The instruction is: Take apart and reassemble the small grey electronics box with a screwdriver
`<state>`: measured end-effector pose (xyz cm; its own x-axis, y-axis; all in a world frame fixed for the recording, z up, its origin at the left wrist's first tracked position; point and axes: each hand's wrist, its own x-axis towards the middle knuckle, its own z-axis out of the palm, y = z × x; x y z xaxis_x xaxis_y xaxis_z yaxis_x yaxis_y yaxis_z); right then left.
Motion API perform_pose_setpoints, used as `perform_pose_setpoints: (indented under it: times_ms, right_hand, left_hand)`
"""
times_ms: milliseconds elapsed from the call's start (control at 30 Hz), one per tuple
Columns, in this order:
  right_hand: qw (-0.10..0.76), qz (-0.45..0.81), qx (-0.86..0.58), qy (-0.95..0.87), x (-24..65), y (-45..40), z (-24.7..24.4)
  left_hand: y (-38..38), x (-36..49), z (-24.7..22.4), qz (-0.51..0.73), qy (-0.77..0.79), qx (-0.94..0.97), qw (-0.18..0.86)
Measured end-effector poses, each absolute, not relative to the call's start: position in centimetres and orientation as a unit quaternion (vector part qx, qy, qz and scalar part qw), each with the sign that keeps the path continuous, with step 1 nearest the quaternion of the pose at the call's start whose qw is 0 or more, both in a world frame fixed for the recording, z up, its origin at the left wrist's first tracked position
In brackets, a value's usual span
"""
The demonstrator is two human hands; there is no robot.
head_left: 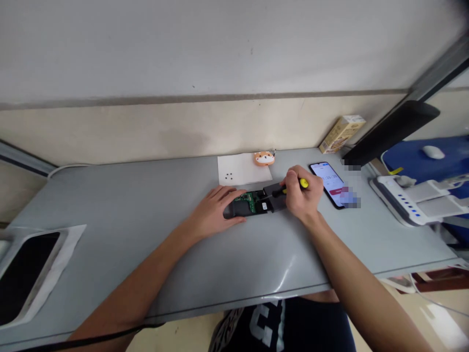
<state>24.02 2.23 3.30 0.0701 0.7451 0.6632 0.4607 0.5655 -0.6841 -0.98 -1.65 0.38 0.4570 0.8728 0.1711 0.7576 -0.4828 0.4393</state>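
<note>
A black electronic device [242,209] lies opened on the grey desk, with a green circuit board [252,199] showing inside. My left hand [214,212] grips its left end, thumb and fingers on opposite sides. In my right hand [302,193] is a screwdriver [304,183] with a yellow and black handle. Its thin shaft slants left and down over the device; whether the tip touches a screw is too small to tell. A dark flat cover-like part [277,201] sits at the device's right end, partly behind my right hand.
Several small dark screws [229,176] rest on a white sheet [242,164], beside an orange animal-faced case [264,158]. To the right are a lit phone [328,181], a carton [342,134] and a white multi-port unit [399,203]. A black-screened tablet [27,274] lies far left.
</note>
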Motion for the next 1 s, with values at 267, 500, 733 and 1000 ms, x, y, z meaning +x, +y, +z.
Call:
perform_pose_setpoints:
  times_ms: [267,500,733,1000]
  right_hand:
    - [0.558,0.238,-0.403,-0.685,22.1,1.3,2.7]
    - [0.538,0.247,-0.389,-0.706,21.6,0.9,2.5]
    - [0.594,0.265,-0.446,-0.615,22.3,2.1,2.8]
    - [0.612,0.306,-0.457,-0.568,22.4,2.9,3.2]
  left_hand:
    - [-1.9,-1.6,1.2,0.183,0.466,0.846,0.183]
    - [-2.1,-1.6,1.2,0.188,0.453,0.856,0.164]
    - [-2.2,-0.8,0.9,0.256,0.441,0.851,0.128]
    - [-2.1,-0.6,0.6,0.305,0.443,0.832,0.132]
